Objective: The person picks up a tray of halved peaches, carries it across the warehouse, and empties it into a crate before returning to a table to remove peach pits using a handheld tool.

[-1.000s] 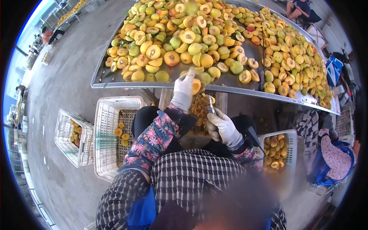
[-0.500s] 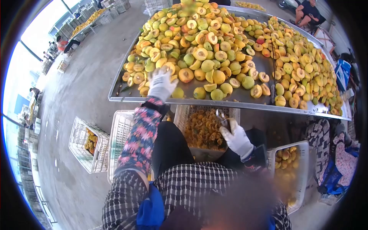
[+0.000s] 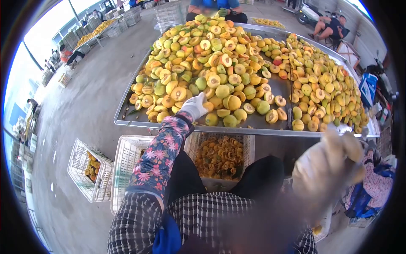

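Note:
A heap of halved and whole yellow-green fruit (image 3: 203, 55) covers the metal table (image 3: 220, 129). My left hand (image 3: 195, 106), in a white glove, reaches over the table's near edge with its fingers closed round a yellow fruit (image 3: 207, 106). Raised close to the camera at the right, my gloved right hand (image 3: 327, 165) is curled and blurred; a dark metallic thing shows at its fingers, too smeared to name. Under the table, between the knees, a crate (image 3: 249, 154) holds orange-brown fruit pieces (image 3: 219, 157).
White crates (image 3: 91, 169) (image 3: 127, 165) stand at the lower left. Across the table sits a person in blue (image 3: 215, 5); another person (image 3: 332, 28) sits at the upper right. A blue bag (image 3: 368, 89) and patterned cloth (image 3: 368, 190) are at the right.
My left hand has moved right along the fruit and closed on one. My right hand has come up from above the crate toward the camera and to the right. The view has shifted.

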Available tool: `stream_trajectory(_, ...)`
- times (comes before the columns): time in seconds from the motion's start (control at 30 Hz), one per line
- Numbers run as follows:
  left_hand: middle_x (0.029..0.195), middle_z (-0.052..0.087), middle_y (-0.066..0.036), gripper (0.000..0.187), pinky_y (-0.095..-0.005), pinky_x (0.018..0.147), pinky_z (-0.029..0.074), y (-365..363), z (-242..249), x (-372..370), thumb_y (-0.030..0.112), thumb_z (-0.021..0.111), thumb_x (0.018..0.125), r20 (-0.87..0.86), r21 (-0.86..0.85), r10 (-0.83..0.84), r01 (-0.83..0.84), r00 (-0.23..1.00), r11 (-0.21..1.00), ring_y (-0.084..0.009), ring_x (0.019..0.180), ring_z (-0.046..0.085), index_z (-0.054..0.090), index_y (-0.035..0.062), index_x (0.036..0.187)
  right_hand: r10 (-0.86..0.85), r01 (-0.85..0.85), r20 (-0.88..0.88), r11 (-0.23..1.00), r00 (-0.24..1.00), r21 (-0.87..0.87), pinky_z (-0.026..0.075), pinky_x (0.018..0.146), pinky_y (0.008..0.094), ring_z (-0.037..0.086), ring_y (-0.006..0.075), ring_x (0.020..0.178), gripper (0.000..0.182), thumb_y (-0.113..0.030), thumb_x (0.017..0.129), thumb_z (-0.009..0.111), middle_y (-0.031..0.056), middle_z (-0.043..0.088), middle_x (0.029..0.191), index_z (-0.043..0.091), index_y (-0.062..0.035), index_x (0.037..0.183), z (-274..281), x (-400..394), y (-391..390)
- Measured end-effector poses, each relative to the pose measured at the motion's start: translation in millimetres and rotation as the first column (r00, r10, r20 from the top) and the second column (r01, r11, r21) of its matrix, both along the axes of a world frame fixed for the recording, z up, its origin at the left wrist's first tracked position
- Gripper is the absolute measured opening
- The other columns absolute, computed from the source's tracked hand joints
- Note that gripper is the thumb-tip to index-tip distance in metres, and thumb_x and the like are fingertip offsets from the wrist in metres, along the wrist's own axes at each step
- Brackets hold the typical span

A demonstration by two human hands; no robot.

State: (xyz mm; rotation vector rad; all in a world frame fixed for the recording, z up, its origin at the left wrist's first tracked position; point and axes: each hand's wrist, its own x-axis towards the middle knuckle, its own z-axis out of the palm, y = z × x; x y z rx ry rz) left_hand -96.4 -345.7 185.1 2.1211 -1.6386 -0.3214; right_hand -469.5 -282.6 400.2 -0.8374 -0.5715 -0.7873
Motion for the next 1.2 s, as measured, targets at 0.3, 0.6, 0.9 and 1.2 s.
stream_trajectory(0.3,0.109,0.059,-0.014,0.04,-0.0468,0.083,0.057,51,39,-48,0.018,0.066,0.085,-0.78,-0.059,-0.297,-0.409,-0.55,0.911,-0.0315,0.101,0.062,0.048,0.0027,0.117,0.024,-0.064,0.17,0.97,0.985,0.233,0.044,0.048,0.0364,0.051,0.0257,0.057,0.009,-0.01,0.09,0.05,0.0153,0.051,0.079,0.051,-0.0057,0.082,19,15,55)
stream_trajectory(0.6,0.122,0.056,-0.012,0.036,-0.0539,0.1,0.043,78,56,-92,0.032,0.047,0.098,-0.632,-0.166,-0.47,-0.485,-0.616,0.859,-0.0335,0.119,0.05,0.051,0.0087,0.125,-0.269,0.272,-0.779,0.953,0.566,-0.132,0.048,0.058,0.0354,0.055,0.0244,0.063,0.02,-0.019,0.099,0.048,0.012,0.057,0.082,0.05,0.0007,0.1,-59,57,15)
stream_trajectory(0.9,0.114,0.061,-0.011,0.043,-0.0342,0.085,0.053,77,44,-131,0.039,0.043,0.102,-0.89,-0.346,-0.448,-0.512,-0.087,0.786,-0.0207,0.1,0.062,0.054,0.0035,0.122,-0.986,0.07,-0.167,0.167,0.011,-0.983,0.045,0.06,0.0495,0.058,0.0469,0.073,0.02,-0.014,0.093,0.054,0.0228,0.06,0.081,0.044,-0.0028,0.107,-143,93,-14)
stream_trajectory(1.2,0.111,0.062,-0.008,0.036,-0.0273,0.085,0.051,77,47,-154,0.032,0.047,0.102,-0.865,-0.491,-0.451,-0.564,0.22,0.665,-0.0137,0.098,0.06,0.057,0.0018,0.118,-0.943,0.107,-0.326,0.318,-0.064,-0.942,0.044,0.058,0.0533,0.059,0.048,0.074,0.025,-0.015,0.091,0.055,0.0284,0.061,0.078,0.042,-0.0005,0.107,-149,108,-3)
